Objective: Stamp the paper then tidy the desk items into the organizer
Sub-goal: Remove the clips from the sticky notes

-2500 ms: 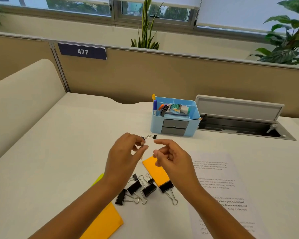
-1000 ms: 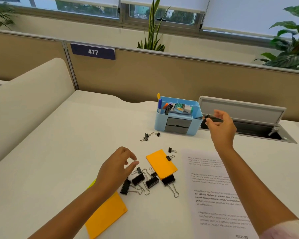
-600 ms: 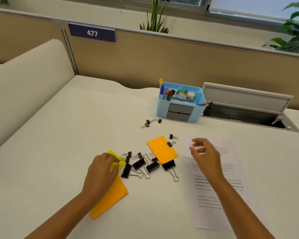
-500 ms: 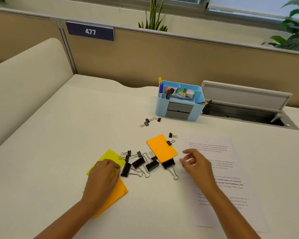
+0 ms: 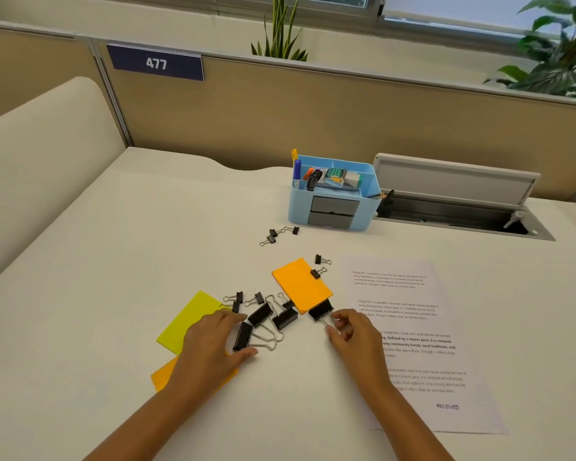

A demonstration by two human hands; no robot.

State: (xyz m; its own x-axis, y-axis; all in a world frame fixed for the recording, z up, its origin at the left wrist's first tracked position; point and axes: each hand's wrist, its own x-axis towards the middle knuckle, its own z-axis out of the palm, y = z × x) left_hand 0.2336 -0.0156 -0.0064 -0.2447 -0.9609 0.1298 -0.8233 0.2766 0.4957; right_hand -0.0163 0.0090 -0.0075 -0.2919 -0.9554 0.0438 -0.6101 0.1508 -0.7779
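A printed paper bearing a RECEIVED stamp mark lies on the right of the white desk. Several black binder clips are scattered beside an orange sticky pad. My left hand rests on a yellow sticky pad and a second orange pad; its thumb and forefinger pinch the ends of a large binder clip. My right hand pinches the wire handle of another large clip at the orange pad's edge. The blue organizer stands behind, holding pens and small items.
Three small clips lie just in front of the organizer, two more by the orange pad's top corner. An open cable tray with raised lid sits right of the organizer. A beige partition backs the desk.
My right hand came back from beside the organizer and now pinches a large clip's handle. My left hand moved down onto the sticky pads and closed on another large clip.
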